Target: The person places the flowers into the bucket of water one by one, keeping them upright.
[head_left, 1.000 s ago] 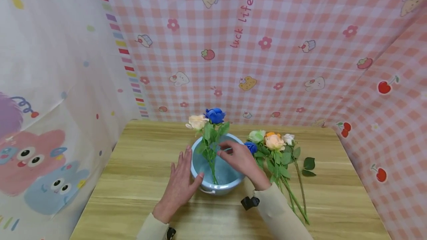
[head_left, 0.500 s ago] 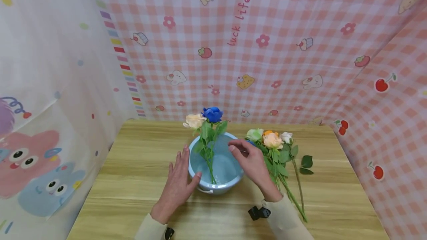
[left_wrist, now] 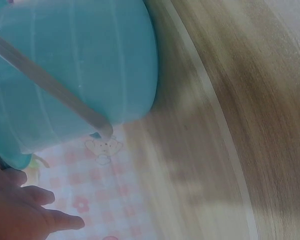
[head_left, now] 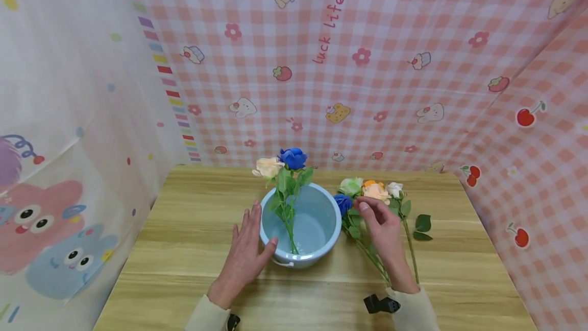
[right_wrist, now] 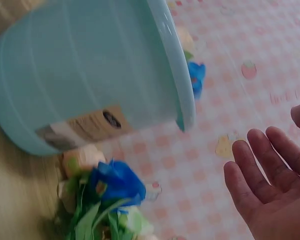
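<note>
A light blue bucket [head_left: 317, 249] stands on the table, holding a cream rose [head_left: 268, 167] and a blue rose [head_left: 293, 158] that lean to its left side. My left hand [head_left: 245, 257] lies along the bucket's left rim, fingers extended. Above the loose flowers right of the bucket hovers my right hand [head_left: 386, 231], near another blue rose [head_left: 342, 203]. Nothing is held in it; the right wrist view shows its fingers [right_wrist: 262, 165] loosely spread. Beside that rose lie a pale green rose [head_left: 351, 186], a peach rose [head_left: 376, 193] and a white rose [head_left: 395, 189].
Loose leaves [head_left: 423, 222] lie right of the flowers on the wooden table [head_left: 193, 213]. A pink checked cloth [head_left: 303, 91] hangs behind the table's back edge. The bucket's grey handle [left_wrist: 55, 90] hangs down its side in the left wrist view.
My right hand has moved right, from beside the stems in the bucket to over the loose flowers. The left hand stays at the rim. The two roses still lean in the bucket.
</note>
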A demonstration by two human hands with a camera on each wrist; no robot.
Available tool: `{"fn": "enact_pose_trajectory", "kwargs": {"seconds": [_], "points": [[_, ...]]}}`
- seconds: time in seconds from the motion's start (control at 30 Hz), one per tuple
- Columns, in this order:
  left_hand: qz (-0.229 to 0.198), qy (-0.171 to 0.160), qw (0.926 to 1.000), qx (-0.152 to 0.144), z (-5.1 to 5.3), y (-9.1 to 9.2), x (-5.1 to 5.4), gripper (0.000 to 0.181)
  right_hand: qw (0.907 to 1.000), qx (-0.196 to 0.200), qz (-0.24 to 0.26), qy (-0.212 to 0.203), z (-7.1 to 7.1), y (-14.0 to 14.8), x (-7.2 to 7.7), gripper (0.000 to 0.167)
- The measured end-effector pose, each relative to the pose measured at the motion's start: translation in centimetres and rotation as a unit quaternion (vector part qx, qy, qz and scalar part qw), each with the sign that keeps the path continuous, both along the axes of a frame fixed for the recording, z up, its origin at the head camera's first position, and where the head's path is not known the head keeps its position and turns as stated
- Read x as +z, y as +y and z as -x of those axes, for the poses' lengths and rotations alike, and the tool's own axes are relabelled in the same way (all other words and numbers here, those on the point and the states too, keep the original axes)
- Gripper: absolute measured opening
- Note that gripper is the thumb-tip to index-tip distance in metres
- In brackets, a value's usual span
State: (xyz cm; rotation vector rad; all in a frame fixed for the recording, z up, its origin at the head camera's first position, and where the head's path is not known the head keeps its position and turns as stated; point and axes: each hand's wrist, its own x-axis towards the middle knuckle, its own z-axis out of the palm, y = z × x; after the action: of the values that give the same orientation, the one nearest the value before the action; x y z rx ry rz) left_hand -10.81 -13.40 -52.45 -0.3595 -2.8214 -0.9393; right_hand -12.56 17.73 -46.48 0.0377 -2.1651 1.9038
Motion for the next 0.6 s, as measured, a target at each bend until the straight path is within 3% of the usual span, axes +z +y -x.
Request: {"fn": "enact_pose_trajectory", "kwargs": {"seconds": [0.27,0.6], "points": [[-0.006,0.011,0.9999,0.0,0.1,0.0,-0.2,0.089,0.9981,-0.05,0.034,-0.006,-0.3,2.4,-1.2,0.031],[-0.008,0.008,0.9999,-0.003,0.1,0.0,-0.1,0.089,0.9939,-0.108,0.014,-0.02,-0.5,5.3,-3.1,0.034]]}}
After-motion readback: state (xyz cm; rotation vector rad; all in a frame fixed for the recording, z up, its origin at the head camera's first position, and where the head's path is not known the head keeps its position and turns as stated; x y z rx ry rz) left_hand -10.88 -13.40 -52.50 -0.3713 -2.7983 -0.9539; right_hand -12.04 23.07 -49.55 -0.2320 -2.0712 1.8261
